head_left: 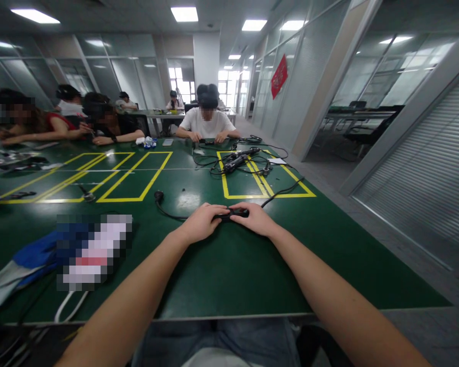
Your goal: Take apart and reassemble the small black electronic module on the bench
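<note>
Black corded device (225, 217) within both partly closed hands (203, 223)

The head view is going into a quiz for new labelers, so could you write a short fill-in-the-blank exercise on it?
1. The left hand and the right hand hold one device, whose main colour is ____.
2. The plug lies nearer to the ____ hand.
3. The table has a ____ top.
4. The lines marked on it are ____.

Missing words: black; left; green; yellow.
</note>
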Demonstrator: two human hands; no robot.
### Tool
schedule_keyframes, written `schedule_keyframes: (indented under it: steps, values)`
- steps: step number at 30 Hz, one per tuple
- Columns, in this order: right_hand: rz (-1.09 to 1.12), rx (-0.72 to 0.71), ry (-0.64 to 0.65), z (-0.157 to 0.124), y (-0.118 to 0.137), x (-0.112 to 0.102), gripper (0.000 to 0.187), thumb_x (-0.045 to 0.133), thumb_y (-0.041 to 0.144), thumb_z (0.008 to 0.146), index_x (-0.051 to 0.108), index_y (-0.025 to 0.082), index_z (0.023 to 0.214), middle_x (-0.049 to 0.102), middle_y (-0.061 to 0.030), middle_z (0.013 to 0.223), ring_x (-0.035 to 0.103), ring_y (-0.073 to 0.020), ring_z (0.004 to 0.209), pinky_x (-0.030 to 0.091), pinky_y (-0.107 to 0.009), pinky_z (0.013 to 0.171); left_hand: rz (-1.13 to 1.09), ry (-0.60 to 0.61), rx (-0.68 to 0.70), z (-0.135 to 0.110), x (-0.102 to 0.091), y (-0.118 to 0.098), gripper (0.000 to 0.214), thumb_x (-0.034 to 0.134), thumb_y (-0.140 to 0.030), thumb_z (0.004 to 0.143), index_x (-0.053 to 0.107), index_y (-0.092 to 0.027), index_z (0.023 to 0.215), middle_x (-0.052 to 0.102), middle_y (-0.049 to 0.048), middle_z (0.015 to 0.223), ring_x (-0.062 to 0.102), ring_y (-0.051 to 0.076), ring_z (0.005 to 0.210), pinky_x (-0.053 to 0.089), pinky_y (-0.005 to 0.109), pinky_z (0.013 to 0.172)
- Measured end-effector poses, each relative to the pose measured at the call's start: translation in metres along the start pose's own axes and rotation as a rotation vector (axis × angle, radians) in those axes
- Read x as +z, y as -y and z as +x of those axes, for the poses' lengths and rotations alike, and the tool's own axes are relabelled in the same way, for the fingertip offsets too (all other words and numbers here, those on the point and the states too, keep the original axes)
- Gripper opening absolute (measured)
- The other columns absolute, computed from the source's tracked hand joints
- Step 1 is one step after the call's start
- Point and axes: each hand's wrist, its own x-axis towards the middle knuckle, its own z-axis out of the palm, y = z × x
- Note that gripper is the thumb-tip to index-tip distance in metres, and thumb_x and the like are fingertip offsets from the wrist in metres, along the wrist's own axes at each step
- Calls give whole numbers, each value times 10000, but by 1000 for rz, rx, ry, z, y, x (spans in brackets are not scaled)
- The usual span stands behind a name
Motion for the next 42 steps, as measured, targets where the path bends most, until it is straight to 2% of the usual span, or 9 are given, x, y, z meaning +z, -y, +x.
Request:
schedule_keyframes:
  steps: [15, 19, 23, 28, 37, 42]
  values:
    - [-60, -43, 46, 0, 1, -6, 300, 816, 353, 866, 827, 247, 1147, 826, -70, 1103, 764, -256, 998, 600, -402, 943, 68, 25, 6, -1, -2, -5, 425, 542, -147, 1006, 754, -246, 1360, 721, 98, 1452, 679, 270, 1315, 505, 464, 1171]
    - [-103, -69, 36, -3, 6, -2, 268, 769, 267, 859, 797, 248, 1125, 810, -70, 1130, 746, -260, 1032, 582, -421, 969, 9, -22, -45, -1, 3, -2, 413, 594, -160, 970, 780, -268, 1323, 745, 82, 1409, 693, 270, 1284, 519, 457, 1159]
    - [-188, -59, 10, -4, 7, 3, 393, 799, 216, 756, 742, 252, 1143, 783, -62, 1143, 715, -277, 1070, 553, -465, 1002, -22, -49, -90, -1, 6, 2, 388, 667, -212, 947, 789, -287, 1308, 755, 73, 1379, 704, 278, 1244, 530, 465, 1141]
    - [-208, -54, 20, -5, 3, 7, 516, 754, 157, 718, 711, 239, 1225, 754, -88, 1235, 693, -298, 1154, 527, -493, 1052, -22, -39, -88, -3, 6, 3, 380, 682, -229, 960, 779, -290, 1321, 761, 75, 1359, 705, 271, 1219, 537, 448, 1119]
    - [-166, -67, 24, -4, 1, 4, 515, 796, 224, 750, 715, 251, 1258, 746, -77, 1214, 697, -272, 1117, 525, -478, 1048, 13, -17, -62, -5, 0, -6, 418, 685, -165, 916, 739, -259, 1320, 753, 76, 1365, 690, 282, 1238, 518, 450, 1138]
    - [-131, -23, 30, -4, -1, 5, 499, 835, 264, 775, 712, 255, 1259, 745, -67, 1211, 703, -252, 1086, 538, -456, 1022, 46, -59, -197, -8, -3, -9, 566, 746, -233, 856, 621, -221, 1407, 772, 116, 1273, 683, 352, 1211, 545, 518, 1083]
